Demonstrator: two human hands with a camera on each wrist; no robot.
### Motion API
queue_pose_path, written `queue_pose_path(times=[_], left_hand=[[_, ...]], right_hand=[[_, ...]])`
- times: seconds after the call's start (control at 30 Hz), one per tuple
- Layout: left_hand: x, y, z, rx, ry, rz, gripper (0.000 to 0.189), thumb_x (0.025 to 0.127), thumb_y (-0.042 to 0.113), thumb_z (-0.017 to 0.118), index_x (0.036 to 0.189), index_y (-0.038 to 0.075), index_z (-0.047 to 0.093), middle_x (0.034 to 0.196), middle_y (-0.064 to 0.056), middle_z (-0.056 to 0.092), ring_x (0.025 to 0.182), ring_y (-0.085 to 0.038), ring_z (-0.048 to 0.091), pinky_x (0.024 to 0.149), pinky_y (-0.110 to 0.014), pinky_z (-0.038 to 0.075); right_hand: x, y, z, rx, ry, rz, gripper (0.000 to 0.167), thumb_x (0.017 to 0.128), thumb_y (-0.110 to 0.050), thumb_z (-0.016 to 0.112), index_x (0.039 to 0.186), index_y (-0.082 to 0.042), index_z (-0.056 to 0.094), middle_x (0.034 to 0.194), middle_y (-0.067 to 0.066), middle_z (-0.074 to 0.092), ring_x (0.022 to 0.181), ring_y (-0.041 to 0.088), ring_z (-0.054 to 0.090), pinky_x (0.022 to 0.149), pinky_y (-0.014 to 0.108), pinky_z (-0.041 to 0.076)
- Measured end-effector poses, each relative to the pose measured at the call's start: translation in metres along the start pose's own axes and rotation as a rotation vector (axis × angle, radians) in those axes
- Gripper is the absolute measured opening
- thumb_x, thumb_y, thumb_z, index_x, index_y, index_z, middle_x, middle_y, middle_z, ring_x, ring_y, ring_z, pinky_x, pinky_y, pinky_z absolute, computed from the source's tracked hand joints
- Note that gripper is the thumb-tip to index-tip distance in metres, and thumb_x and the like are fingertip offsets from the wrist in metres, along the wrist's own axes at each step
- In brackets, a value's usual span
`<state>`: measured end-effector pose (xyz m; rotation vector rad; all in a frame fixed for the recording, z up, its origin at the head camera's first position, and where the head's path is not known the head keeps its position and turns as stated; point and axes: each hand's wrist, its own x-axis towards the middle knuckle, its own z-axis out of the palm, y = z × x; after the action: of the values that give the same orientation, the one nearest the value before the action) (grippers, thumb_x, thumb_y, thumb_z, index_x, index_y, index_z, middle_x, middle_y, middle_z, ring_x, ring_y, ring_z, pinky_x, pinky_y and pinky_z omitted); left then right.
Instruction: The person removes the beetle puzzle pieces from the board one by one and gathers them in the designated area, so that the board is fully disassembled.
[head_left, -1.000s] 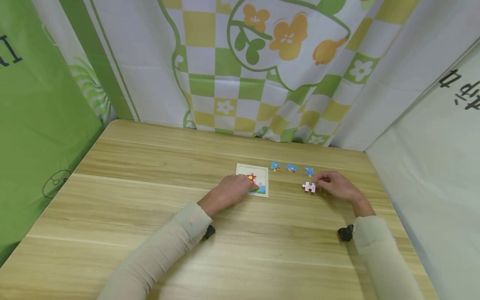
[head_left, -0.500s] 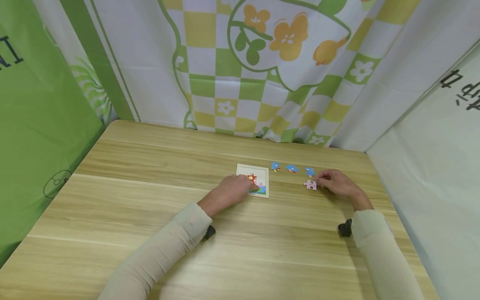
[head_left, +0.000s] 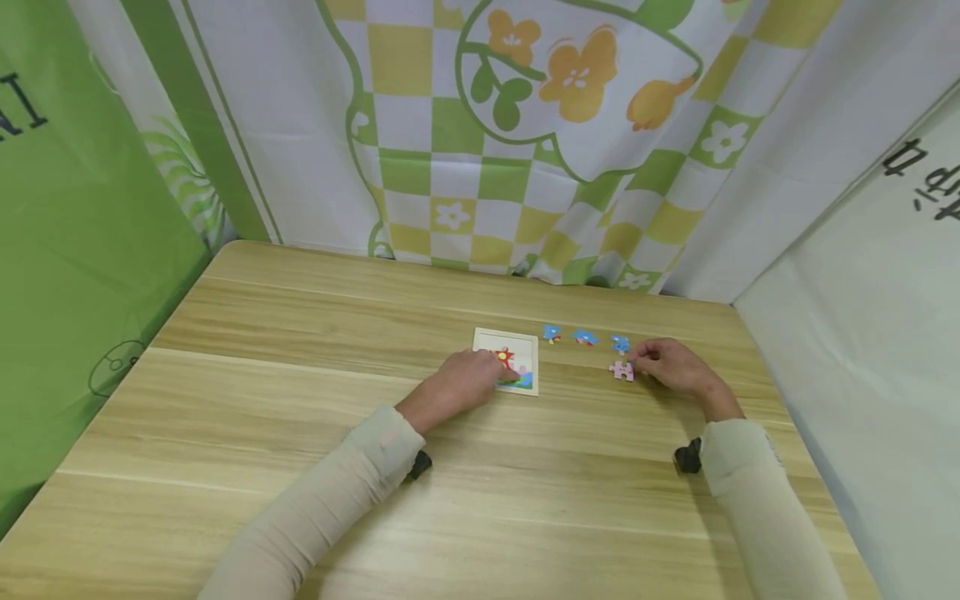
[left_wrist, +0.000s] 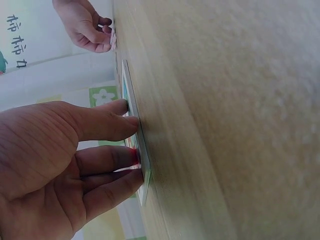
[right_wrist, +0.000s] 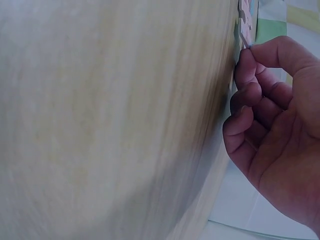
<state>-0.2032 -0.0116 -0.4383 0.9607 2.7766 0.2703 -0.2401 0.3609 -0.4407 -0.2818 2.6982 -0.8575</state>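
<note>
In the head view a small square puzzle board (head_left: 528, 340) with a pale raised border lies on the table. My left hand (head_left: 467, 382) covers its lower left part. As the left wrist view shows, nearly straight fingers and thumb rest on the board's face. A red star shape and blue and green pieces show inside the border. To the right, thumb and index finger of my right hand (head_left: 675, 367) pinch a pink puzzle piece (head_left: 622, 371) by its right edge. In the right wrist view this piece (right_wrist: 246, 22) is tilted, held close above the table.
Along the table's back, right of the board, lie a blue puzzle piece (head_left: 551, 332), another blue piece (head_left: 585, 337) and a third blue piece (head_left: 620, 342). Behind the wooden table (head_left: 300, 300) hangs a checked curtain (head_left: 495, 179).
My right hand has shifted slightly away from me with the pink piece, nearer the rightmost blue piece, then stayed almost still. The left hand keeps its place on the board.
</note>
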Motion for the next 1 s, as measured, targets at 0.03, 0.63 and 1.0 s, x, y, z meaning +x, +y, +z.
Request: queue_pose_path(times=[0.03,0.63,1.0], left_hand=[[0.0,0.0,0.0,-0.001,-0.002,-0.001,0.05,0.099,-0.004,0.057,0.135,0.028,0.069,0.136,-0.009,0.065,0.115,-0.021,0.064,0.071,-0.031,0.053],[0.002,0.0,0.002,-0.014,-0.003,-0.013,0.049,0.099,-0.005,0.057,0.134,0.026,0.07,0.136,-0.008,0.065,0.101,-0.015,0.064,0.067,-0.031,0.051],[0.001,0.0,0.001,-0.025,-0.011,-0.012,0.051,0.098,-0.005,0.056,0.135,0.027,0.069,0.138,-0.009,0.064,0.109,-0.019,0.065,0.069,-0.031,0.052]], right_hand=[[0.0,0.0,0.0,-0.008,-0.001,-0.003,0.022,0.106,-0.019,0.058,0.105,0.001,0.068,0.088,0.007,0.061,0.08,0.02,0.049,0.074,0.037,0.042],[0.001,0.0,0.004,-0.009,0.016,0.027,0.024,0.106,-0.022,0.057,0.105,0.001,0.068,0.092,0.008,0.062,0.085,0.023,0.051,0.079,0.04,0.043],[-0.004,-0.016,0.005,-0.033,0.072,0.032,0.027,0.104,-0.025,0.056,0.104,-0.001,0.069,0.095,0.011,0.065,0.084,0.024,0.053,0.074,0.039,0.042]])
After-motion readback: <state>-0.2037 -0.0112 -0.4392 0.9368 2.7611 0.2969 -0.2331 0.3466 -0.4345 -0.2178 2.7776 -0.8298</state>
